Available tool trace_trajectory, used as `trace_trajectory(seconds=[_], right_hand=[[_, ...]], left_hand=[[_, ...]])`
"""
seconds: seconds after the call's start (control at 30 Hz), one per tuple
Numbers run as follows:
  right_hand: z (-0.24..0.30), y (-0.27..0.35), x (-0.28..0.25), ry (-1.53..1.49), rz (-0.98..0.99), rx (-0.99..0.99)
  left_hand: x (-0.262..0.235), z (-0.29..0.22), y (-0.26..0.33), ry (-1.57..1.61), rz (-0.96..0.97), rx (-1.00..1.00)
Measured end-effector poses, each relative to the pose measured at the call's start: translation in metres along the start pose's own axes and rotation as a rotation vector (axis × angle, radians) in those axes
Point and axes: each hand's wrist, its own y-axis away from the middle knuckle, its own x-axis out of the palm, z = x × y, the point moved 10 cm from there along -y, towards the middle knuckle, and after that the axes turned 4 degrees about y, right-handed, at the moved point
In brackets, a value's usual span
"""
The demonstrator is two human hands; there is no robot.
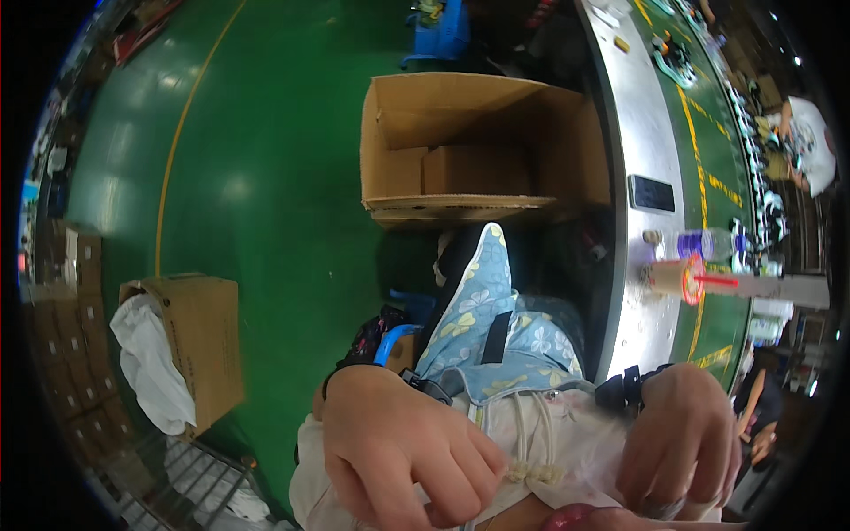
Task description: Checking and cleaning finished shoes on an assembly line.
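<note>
My left hand (407,447) is raised close in front of my chest, fingers curled under. Whatever those fingers may grip is hidden below the hand. My right hand (680,438) is raised at the same height on the other side, also with bent fingers; a ring shows on one of them, and its fingertips are out of sight. Dark bands circle both wrists. Between the hands lies a pale top with drawstrings (534,442). Further down, a light-blue apron (478,327) with a leaf pattern and a dark strap covers my lap.
A large open cardboard box (394,133) stands ahead, a smaller box inside. Along my right runs a metal bench (633,115) with a phone (651,193), a drink cup (680,279) and a bottle (708,243). At left are a carton (212,345) with white plastic and a wire rack (199,482). People work beyond the bench.
</note>
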Motion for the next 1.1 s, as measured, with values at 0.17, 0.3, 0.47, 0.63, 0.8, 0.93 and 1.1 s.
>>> trace_trajectory(seconds=[0.17, 0.3, 0.47, 0.63, 0.8, 0.93, 1.1], right_hand=[[-0.016, 0.004, -0.034, -0.097, -0.002, 0.089], [-0.026, 0.028, -0.073, -0.015, 0.034, 0.09], [-0.085, 0.072, -0.153, -0.068, -0.492, 0.508], [-0.152, 0.135, -0.214, 0.247, -0.788, 0.973], [-0.192, 0.208, -0.236, 0.462, -0.808, 1.255], [-0.2, 0.261, -0.234, 0.553, -0.825, 1.395], [-0.181, 0.316, -0.212, 0.771, -0.975, 1.492]], left_hand=[[-0.039, 0.009, 0.021, -0.101, 0.195, -0.404], [-0.089, 0.018, 0.05, -0.326, -0.022, -0.647], [-0.141, 0.022, 0.083, -0.562, -0.23, -0.818], [-0.202, 0.018, 0.155, -0.646, -0.706, -0.899], [-0.258, -0.011, 0.32, -1.201, -1.18, -1.22], [-0.231, -0.003, 0.392, -1.099, -1.144, -1.505], [-0.274, 0.005, 0.355, -1.218, -0.934, -1.574]])
